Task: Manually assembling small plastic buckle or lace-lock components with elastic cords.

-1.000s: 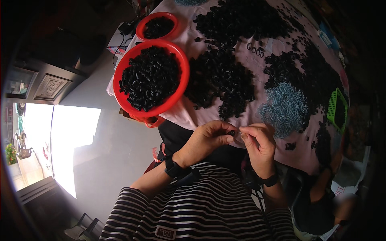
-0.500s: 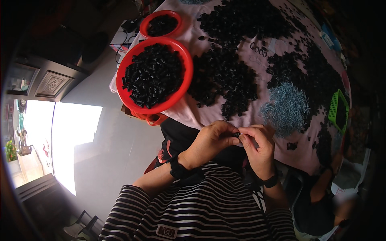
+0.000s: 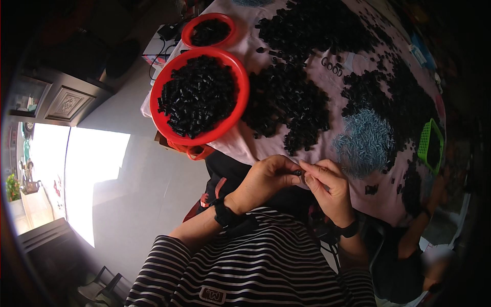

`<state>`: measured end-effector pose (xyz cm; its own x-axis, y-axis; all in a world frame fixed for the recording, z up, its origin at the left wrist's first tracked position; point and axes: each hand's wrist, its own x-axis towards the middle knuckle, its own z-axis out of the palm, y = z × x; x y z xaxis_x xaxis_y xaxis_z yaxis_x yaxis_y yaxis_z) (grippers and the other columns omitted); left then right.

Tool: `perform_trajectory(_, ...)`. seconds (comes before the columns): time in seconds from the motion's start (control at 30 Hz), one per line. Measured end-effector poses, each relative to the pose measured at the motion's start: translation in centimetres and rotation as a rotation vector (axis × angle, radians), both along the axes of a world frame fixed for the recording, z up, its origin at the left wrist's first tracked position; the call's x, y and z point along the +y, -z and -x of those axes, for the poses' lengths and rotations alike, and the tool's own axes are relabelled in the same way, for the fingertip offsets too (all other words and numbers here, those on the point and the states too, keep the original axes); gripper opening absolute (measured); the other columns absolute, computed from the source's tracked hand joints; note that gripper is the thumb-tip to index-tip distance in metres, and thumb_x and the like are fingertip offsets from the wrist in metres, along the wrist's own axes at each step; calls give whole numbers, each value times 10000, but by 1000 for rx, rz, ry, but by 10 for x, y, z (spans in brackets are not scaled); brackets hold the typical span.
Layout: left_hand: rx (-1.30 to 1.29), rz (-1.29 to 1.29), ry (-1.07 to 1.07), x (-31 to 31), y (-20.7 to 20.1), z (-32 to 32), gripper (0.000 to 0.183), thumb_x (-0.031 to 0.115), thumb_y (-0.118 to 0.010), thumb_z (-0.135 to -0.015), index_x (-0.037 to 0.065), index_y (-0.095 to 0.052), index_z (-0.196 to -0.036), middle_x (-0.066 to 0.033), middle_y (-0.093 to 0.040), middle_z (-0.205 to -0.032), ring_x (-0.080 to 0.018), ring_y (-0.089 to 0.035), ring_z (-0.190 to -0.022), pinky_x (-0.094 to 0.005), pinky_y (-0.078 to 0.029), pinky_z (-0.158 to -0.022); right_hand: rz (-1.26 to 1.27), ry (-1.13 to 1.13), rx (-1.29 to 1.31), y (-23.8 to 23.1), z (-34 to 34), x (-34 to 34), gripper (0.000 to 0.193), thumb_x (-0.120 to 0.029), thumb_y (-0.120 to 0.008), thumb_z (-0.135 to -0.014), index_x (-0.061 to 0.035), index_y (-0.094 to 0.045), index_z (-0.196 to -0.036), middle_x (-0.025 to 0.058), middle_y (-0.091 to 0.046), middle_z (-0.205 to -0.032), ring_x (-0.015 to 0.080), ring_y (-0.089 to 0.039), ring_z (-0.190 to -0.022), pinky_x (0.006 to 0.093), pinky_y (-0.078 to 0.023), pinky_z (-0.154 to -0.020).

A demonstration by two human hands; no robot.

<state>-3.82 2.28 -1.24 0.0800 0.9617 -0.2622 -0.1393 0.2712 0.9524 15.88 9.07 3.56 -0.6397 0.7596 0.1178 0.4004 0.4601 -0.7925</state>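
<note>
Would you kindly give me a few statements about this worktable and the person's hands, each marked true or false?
1. Both hands, left hand and right hand, meet at a small black part. True.
2. The large red bowl is empty. False: it holds black parts.
3. A green basket sits near the table's right edge. True.
4. The pale blue pile lies inside the small red bowl. False: it lies on the cloth.

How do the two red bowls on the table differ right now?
The large red bowl sits nearer the hands; the small red bowl lies beyond it, at the table's far corner. The large one is heaped with black parts, while the small one holds a shallower layer. Both are round, red, and hold the same black pieces.
</note>
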Motion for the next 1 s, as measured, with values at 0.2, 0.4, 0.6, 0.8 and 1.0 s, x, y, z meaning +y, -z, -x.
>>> perform_trajectory(0.2, -48, -30, -38, 0, 9, 6, 289, 95, -786, -918, 16, -676, -1174, -20, -713, -1101, -90, -656, -1016, -250, -548, -904, -334, -4, -12, 29, 44, 53, 361, 62, -660, -878, -35, -714, -1221, 94, -662, -1076, 283, -623, -963, 393, -514, -880)
perform_trajectory(0.4, -58, 4, -40, -4, 5, 16, 273, 111, -779, -922, -8, -672, -1143, -80, -721, -1104, -150, -682, -1032, -301, -548, -927, -624, -109, -136, 64, 96, 93, 236, 3, -666, -834, -53, -740, -1050, 48, -631, -990, 257, -599, -932, 396, -474, -816)
perform_trajectory(0.6, -36, -5, -66, -6, 10, 24, 263, 108, -781, -920, -5, -679, -1135, -78, -719, -1076, -149, -682, -1015, -300, -552, -908, -674, -131, -212, 78, 111, 101, 87, -16, -607, -851, -68, -649, -907, 72, -571, -918, 271, -578, -900, 406, -467, -810)
perform_trajectory(0.8, -11, -11, -55, -5, 13, 26, 264, 126, -786, -919, -6, -678, -1120, -72, -712, -1045, -148, -683, -990, -294, -552, -889, -633, -174, -275, 70, 101, 97, 72, -9, -596, -845, -69, -601, -886, 82, -559, -924, 283, -570, -927, 405, -468, -827)
perform_trajectory(1.0, -28, -14, -33, -4, 14, 23, 239, 120, -780, -921, 2, -680, -1104, -64, -694, -1011, -146, -678, -964, -294, -545, -875, -618, -204, -355, 62, 79, 90, 76, -3, -582, -845, -59, -597, -893, 87, -559, -933, 285, -568, -951, 409, -475, -849)
